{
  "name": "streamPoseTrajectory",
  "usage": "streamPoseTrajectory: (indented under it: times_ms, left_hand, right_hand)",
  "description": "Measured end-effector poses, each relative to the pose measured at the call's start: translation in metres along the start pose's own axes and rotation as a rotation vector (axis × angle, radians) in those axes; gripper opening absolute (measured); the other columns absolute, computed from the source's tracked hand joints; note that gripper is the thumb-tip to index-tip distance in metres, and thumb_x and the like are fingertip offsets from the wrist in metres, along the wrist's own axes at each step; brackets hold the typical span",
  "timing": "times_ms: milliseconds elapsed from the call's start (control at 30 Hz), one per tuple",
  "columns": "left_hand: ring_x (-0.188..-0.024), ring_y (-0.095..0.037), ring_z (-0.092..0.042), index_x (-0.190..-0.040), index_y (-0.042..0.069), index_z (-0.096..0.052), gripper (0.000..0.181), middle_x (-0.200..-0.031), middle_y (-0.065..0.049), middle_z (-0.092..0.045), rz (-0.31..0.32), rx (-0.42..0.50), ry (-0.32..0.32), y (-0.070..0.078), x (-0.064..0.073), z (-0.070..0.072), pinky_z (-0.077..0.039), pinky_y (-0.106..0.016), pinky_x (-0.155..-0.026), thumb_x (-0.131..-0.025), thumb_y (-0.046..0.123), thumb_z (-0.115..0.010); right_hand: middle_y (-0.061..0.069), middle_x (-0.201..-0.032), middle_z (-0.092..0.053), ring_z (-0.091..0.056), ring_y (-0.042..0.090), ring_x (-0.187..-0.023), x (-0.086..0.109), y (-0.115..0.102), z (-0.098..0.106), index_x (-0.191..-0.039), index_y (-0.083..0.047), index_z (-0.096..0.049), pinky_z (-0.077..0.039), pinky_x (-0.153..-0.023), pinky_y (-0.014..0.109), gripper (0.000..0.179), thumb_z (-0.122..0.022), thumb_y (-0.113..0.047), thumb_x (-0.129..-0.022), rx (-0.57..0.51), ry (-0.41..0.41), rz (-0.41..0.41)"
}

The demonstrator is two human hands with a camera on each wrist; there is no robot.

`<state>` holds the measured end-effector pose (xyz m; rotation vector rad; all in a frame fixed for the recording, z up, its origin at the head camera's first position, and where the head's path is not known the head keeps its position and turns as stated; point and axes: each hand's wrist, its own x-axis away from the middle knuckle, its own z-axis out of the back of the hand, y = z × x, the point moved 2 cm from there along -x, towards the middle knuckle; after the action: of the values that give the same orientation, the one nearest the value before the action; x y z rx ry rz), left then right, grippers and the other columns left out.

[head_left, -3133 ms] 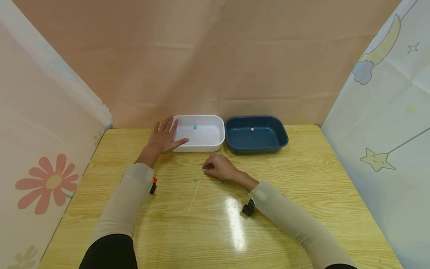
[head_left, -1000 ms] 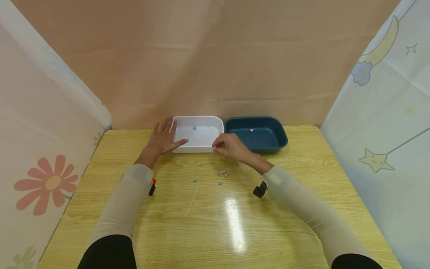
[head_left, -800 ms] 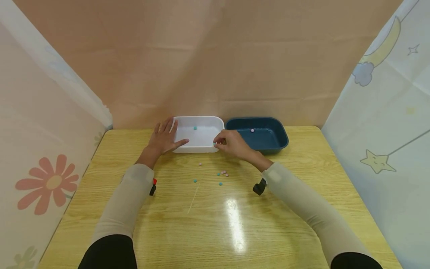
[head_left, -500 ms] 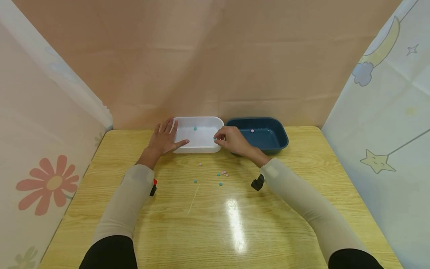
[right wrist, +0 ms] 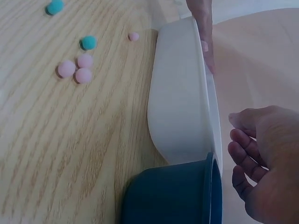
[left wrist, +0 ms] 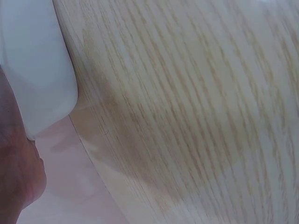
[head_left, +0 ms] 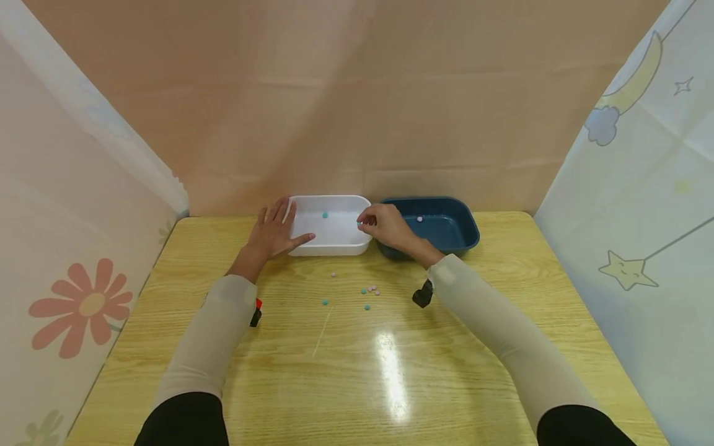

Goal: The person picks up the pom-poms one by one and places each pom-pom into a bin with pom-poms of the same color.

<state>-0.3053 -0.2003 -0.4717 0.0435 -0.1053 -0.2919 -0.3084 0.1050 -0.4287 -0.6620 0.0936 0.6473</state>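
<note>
My right hand (head_left: 387, 226) is over the right end of a white tray (head_left: 329, 250). A small teal ball (head_left: 359, 223) shows at its thumb and fingertips in the head view. In the right wrist view the curled fingers (right wrist: 247, 151) are above the tray rims and the ball is hidden. My left hand (head_left: 273, 234) lies with fingers spread over the white tray's left rim, thumb along its front side. Another teal ball (head_left: 325, 215) lies inside the white tray. Beside it stands a dark blue tray (head_left: 471, 241) with a pink ball (head_left: 419, 219) in it.
On the wooden table (head_left: 312, 384), in front of the trays, lie several loose balls: a lone pink ball (head_left: 333, 274), a pink cluster (right wrist: 83, 75) with a teal ball (right wrist: 88, 43), and more teal ones. A brown backdrop (head_left: 357, 124) rises behind the trays.
My right hand took a teal ball from the table, rose with it and moved back over the white tray's right end. The left hand has stayed at the tray's left side.
</note>
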Motion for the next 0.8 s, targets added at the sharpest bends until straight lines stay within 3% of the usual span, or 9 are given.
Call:
streamPoseTrajectory:
  times_ms: [600, 800]
  left_hand:
    - [-0.165, -0.035, 0.004, -0.17, 0.004, 0.0, 0.109, -0.178, -0.017, 0.005, 0.004, 0.024, 0.012, 0.002, 0.002, 0.002, -0.002, -0.063, -0.129, -0.099, 0.08, -0.034]
    - [-0.165, -0.035, 0.004, -0.17, 0.005, -0.001, 0.109, -0.178, -0.017, 0.005, 0.006, 0.023, 0.01, 0.002, 0.001, 0.003, -0.002, -0.064, -0.129, -0.099, 0.08, -0.034]
  right_hand:
    - [0.014, -0.094, -0.076, -0.069, 0.027, -0.083, -0.028, 0.01, -0.006, -0.105, 0.001, -0.081, -0.057, -0.075, 0.039, 0.013, -0.077, -0.008, -0.096, 0.001, 0.021, -0.082]
    - [0.015, -0.095, -0.076, -0.07, 0.028, -0.085, -0.032, 0.012, -0.005, -0.106, 0.003, -0.08, -0.058, -0.076, 0.04, 0.014, -0.075, -0.007, -0.097, 0.006, 0.026, -0.073]
